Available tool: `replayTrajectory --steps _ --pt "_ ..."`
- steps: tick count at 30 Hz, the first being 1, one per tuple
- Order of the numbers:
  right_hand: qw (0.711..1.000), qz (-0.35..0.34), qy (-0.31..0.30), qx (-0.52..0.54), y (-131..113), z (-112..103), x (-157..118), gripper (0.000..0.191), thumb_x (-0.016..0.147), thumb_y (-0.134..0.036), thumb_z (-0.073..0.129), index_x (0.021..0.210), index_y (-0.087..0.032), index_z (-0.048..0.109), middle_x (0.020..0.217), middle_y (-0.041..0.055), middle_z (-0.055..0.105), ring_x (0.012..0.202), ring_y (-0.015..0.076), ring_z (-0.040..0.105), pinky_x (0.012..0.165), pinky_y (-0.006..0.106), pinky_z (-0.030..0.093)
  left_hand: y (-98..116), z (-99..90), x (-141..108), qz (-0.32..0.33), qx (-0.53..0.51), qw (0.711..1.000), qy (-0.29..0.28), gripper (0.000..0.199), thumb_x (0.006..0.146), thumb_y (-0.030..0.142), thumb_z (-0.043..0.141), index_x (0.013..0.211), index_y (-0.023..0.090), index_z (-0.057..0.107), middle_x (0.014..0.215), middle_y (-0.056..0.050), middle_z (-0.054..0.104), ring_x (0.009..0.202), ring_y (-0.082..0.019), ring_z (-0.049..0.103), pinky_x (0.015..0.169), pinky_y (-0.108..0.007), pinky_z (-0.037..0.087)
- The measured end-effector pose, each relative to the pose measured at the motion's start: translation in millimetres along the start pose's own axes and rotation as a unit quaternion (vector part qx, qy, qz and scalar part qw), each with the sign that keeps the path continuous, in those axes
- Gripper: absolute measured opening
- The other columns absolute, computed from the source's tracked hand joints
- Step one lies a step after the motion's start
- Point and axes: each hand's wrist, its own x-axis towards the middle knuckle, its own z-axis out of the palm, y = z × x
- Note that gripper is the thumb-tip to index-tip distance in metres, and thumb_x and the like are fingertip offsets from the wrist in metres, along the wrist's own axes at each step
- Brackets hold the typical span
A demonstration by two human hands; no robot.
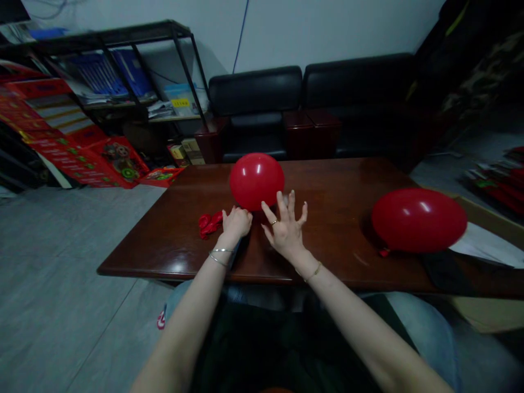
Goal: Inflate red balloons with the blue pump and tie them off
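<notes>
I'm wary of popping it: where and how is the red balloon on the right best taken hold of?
Probably by the knot, from the left with the right hand: the red balloon is smooth and rounded, while the knot juts out at its near left, toward that hand.

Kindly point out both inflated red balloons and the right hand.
Left red balloon point(257, 182): head view, middle of its side.
Right red balloon point(418, 220): head view, middle of its side.
Right hand point(287, 233): head view, its back.

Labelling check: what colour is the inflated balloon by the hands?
The balloon is red; head view.
</notes>
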Motion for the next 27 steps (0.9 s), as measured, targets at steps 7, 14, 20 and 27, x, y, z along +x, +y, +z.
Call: replayTrajectory --steps 7,14,20,27 --pt "0.987 -0.137 -0.063 -0.045 30 -9 21 0.065 0.092 -0.019 0.055 0.153 -0.030 0.038 0.170 0.0070 0.016 0.158 0.0321 -0.002 0.118 0.061 -0.022 41 -7.1 -16 0.184 0.065 0.981 -0.010 0.044 0.090 0.014 0.052 0.132 0.010 0.064 0.149 -0.022 0.052 0.148 -0.030 0.039 0.126 -0.056 0.013" --pt "0.991 -0.114 -0.049 -0.054 46 -8 3 0.032 0.092 -0.027 0.061 0.123 -0.032 0.069 0.168 0.0015 0.024 0.157 0.0341 -0.008 0.119 0.066 -0.016 45 -13.9 -31 0.289 0.082 0.954 -0.010 0.029 0.099 0.020 0.046 0.110 0.012 0.073 0.123 -0.019 0.072 0.143 -0.033 0.047 0.121 -0.066 0.020" --pt "0.995 -0.081 -0.033 -0.047 50 -13 -13 0.018 0.094 -0.030 0.060 0.098 -0.029 0.077 0.166 -0.0003 0.032 0.156 0.0323 -0.016 0.120 0.066 -0.014 38 -18.2 -33 0.306 0.000 0.950 -0.065 0.030 0.103 0.029 0.044 0.112 0.019 0.070 0.135 -0.010 0.067 0.147 -0.031 0.040 0.120 -0.065 0.025" --pt "0.996 -0.074 -0.020 -0.053 49 -24 -20 0.014 0.092 -0.033 0.065 0.092 -0.026 0.076 0.163 0.0053 0.037 0.157 0.0324 -0.006 0.120 0.064 -0.012 29 -0.4 -24 0.320 -0.139 0.927 -0.138 0.038 0.104 0.037 0.036 0.106 0.021 0.070 0.151 -0.008 0.054 0.154 -0.031 0.027 0.120 -0.062 0.027"
